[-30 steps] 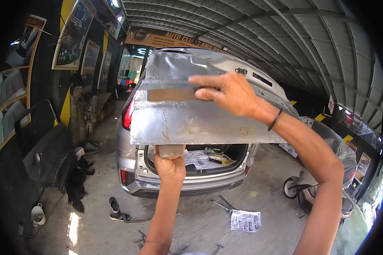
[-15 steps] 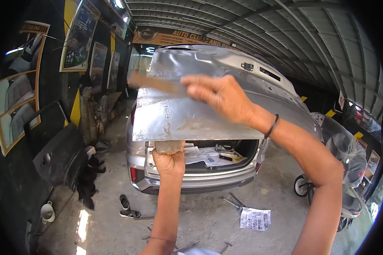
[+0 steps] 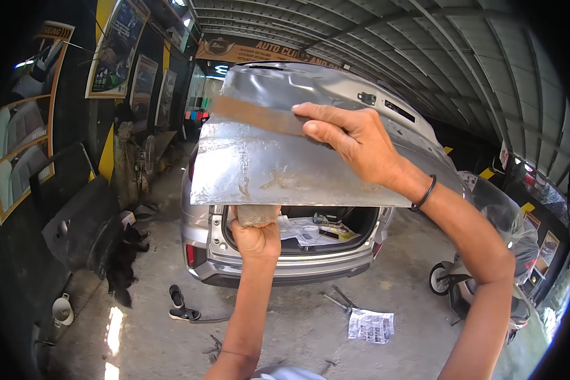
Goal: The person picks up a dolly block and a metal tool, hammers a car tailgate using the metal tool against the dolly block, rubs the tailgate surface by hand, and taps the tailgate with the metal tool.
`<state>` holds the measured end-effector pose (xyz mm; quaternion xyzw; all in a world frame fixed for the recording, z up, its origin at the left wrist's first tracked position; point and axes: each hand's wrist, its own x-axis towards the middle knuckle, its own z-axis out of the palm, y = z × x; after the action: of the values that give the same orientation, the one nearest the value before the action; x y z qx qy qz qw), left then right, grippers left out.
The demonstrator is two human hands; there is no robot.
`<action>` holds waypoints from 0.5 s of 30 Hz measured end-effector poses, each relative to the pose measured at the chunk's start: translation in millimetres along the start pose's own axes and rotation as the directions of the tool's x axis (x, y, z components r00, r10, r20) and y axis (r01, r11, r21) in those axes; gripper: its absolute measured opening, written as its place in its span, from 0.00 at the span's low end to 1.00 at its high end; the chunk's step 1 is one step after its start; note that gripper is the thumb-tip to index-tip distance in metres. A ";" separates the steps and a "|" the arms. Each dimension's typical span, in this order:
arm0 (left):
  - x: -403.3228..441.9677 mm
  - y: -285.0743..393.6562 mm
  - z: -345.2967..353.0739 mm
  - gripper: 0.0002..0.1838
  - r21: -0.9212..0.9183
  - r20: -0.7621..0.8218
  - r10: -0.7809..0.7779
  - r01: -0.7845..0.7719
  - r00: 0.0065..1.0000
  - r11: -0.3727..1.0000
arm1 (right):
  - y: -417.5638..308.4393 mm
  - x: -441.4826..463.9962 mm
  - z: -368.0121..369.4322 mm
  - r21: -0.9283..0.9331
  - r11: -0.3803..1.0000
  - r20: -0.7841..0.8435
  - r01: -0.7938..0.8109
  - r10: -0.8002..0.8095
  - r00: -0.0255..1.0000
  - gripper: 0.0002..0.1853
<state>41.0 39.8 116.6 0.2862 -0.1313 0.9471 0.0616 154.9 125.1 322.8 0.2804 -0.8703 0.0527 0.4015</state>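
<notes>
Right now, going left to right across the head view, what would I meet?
Pale pot, black furry animal, sandals, left hand holding a rough block, right hand, scooter wheel.

The left end of the flat brown bar [image 3: 253, 115] is blurred; its right end is concealed within the right hand [image 3: 361, 142], whose lower fingers are largely obscured. The upper face of the gray block [image 3: 258, 216] is hidden behind the lower edge of the raised tailgate [image 3: 304, 171]. Fingertips of the left hand [image 3: 258, 240] are not visible behind the block. Both forearms are cut off by the bottom edge, as is a pale object [image 3: 288, 373] between them, not identifiable. The tailgate covers the banner's [image 3: 266, 52] lower right part; its small lettering is illegible. Print on the floor sheet [image 3: 370, 326] is too small to read.
</notes>
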 end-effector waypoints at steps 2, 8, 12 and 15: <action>-1.9 -4.9 1.1 0.17 -0.001 -0.005 0.020 -0.020 1.000 1.000 | 1.5 -9.7 6.4 0.023 0.999 -0.040 0.037 -0.036 0.999 0.23; -3.8 -14.7 4.7 0.20 -0.034 -0.071 -0.081 0.079 0.994 0.996 | -16.4 -9.2 -14.8 -0.003 0.985 0.127 -0.172 0.171 0.977 0.21; -9.3 -17.6 14.2 0.20 -0.004 -0.081 -0.048 0.048 0.996 0.999 | -3.2 -32.8 -0.8 -0.182 0.964 0.262 0.194 -0.143 0.954 0.19; -8.8 -18.2 12.8 0.20 -0.019 -0.079 -0.043 0.042 0.996 0.999 | -16.6 -25.1 -14.4 -0.106 0.994 0.223 -0.001 0.025 0.974 0.19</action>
<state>58.5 53.3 125.8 0.2506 -0.1307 0.9551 0.0894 186.4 127.0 311.9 0.2572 -0.9134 -0.0226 0.3146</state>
